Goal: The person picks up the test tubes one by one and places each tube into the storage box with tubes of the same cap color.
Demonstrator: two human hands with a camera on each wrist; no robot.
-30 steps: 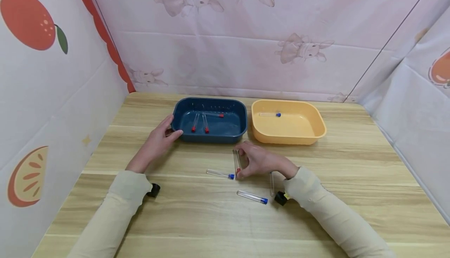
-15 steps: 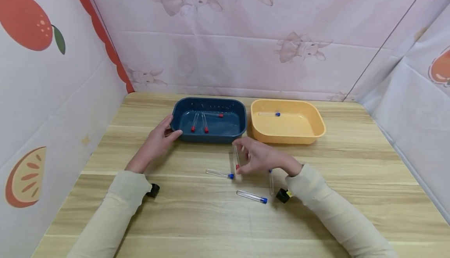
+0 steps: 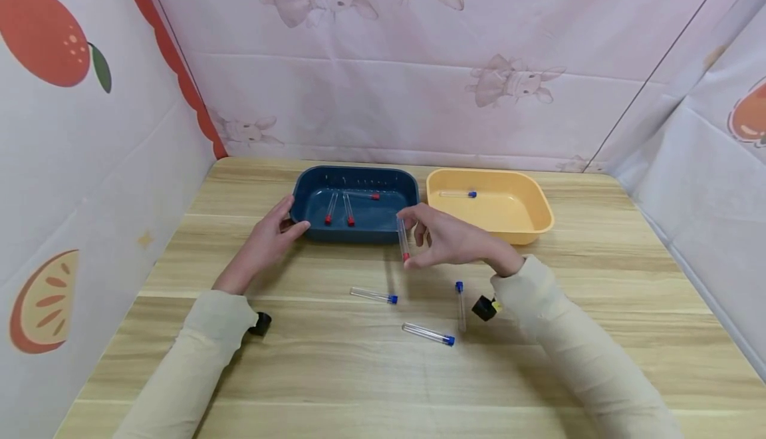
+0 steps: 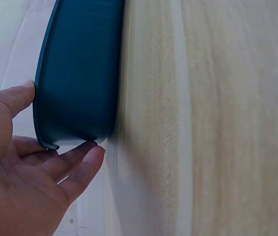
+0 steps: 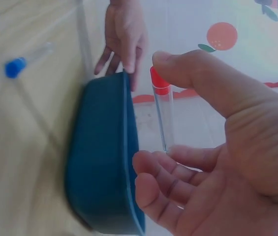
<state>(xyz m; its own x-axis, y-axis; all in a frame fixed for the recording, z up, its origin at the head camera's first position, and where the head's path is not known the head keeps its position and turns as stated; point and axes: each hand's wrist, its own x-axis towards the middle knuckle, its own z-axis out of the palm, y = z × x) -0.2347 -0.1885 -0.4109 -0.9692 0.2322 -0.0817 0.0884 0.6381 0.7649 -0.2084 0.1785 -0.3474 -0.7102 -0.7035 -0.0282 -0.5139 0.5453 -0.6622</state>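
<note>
My right hand (image 3: pixel 445 236) pinches a clear test tube with a red cap (image 3: pixel 403 239), the thumb on the cap and a fingertip at the rounded end. It is raised off the table, beside the right front corner of the dark blue basin (image 3: pixel 359 235). My left hand (image 3: pixel 266 243) holds that basin by its left front corner, with the thumb at the rim and fingers against the end wall (image 4: pixel 77 113). Several red-capped test tubes (image 3: pixel 350 211) lie inside the blue basin. Blue-capped test tubes lie on the table: one at the left (image 3: pixel 372 295), one in front (image 3: pixel 427 334), one at the right (image 3: pixel 460 306).
A yellow basin (image 3: pixel 491 231) with one blue-capped test tube (image 3: pixel 458 194) stands just right of the blue one. Both are near the back of the wooden table (image 3: pixel 335 372), before a rabbit-patterned cloth wall (image 3: pixel 383 113).
My right hand has lifted the red-capped test tube from the table and carried it back to the blue basin's right corner. My left hand stays at the basin.
</note>
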